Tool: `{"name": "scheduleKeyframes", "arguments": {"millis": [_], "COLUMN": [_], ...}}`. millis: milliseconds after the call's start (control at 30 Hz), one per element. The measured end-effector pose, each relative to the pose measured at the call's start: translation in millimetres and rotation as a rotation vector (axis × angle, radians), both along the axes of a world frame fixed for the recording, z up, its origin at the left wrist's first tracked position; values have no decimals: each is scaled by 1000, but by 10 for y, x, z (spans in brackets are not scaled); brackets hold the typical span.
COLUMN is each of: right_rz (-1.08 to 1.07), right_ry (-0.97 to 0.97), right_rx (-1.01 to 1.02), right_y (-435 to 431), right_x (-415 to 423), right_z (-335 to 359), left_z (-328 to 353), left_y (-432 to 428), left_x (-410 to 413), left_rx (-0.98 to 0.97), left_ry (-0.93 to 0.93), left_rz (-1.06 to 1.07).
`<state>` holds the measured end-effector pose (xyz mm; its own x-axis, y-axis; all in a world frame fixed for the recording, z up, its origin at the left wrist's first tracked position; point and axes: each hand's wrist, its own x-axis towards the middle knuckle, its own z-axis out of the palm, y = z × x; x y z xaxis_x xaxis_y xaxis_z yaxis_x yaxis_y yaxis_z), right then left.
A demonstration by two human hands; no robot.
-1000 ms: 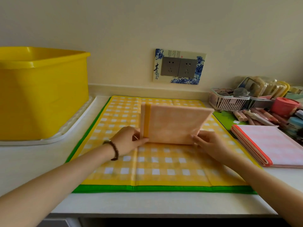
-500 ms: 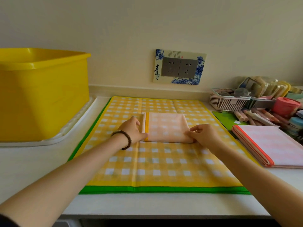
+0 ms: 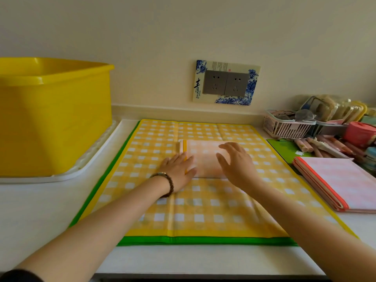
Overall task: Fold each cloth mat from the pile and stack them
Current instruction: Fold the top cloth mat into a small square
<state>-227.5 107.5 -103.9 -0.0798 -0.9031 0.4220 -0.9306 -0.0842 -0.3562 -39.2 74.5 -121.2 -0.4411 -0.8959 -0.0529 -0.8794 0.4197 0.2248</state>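
Observation:
A small folded peach-checked mat (image 3: pixel 205 157) with a yellow stripe at its left edge lies flat on a spread yellow-checked mat (image 3: pixel 203 204), which has a green-edged mat under it. My left hand (image 3: pixel 179 171) lies flat, fingers straight, pressing the folded mat's near left corner. My right hand (image 3: pixel 237 165) hovers open, fingers spread, over the folded mat's right half. To the right, a folded pink-checked mat (image 3: pixel 343 184) with an orange edge lies on the counter.
A large yellow tub (image 3: pixel 53 119) stands on a white tray (image 3: pixel 87 159) at the left. A white basket (image 3: pixel 284 127), pens and a pink container (image 3: pixel 359 133) crowd the back right. A wall socket plate (image 3: pixel 225 82) is behind.
The folded mat was held upright, then laid flat on the yellow mat. Both hands have let go of its edges; the left now presses it, the right has lifted over it.

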Motion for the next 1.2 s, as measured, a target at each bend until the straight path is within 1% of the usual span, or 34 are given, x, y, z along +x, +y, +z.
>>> {"name": "scheduleKeyframes", "arguments": {"millis": [167,300,367,467,600,700,800,867,1000,1100,1200], "right_rz": [67,98,108,64,9,11,6,3,14,24,52], "right_ry": [191,146,176,242,245,231,241,236,237,244,226], "right_rx": [210,365,406,413,444,458,469,473,506,484,403], "right_y": [-237,-310,-302,-273,-235,-242,-242,-242,-247,-326,-571], "right_x": [346,437,370,141,-121,-169,-155,-153,-146,-69,96], "right_z": [-42,-123,-157,-170,-169,-176,-177,-172,-132,-47,23], "left_z": [67,84,95,132,218,298,298,235,78,75,76], "left_y": [19,16,1,-4,-22,-119,-306,-462,-624,-615,-618], "left_x": [-28,-29,-27,-44,-39,-156,-322,-373,-361,-375,-389], "left_rx": [-3,20,28,39,75,-57,-167,-137,24,20,10], "left_ry": [-34,-60,-89,-135,-183,-222,-109,-63,-45,-59,-74], "left_rz": [2,-1,0,3,13,22,30,43,119,116,122]}}
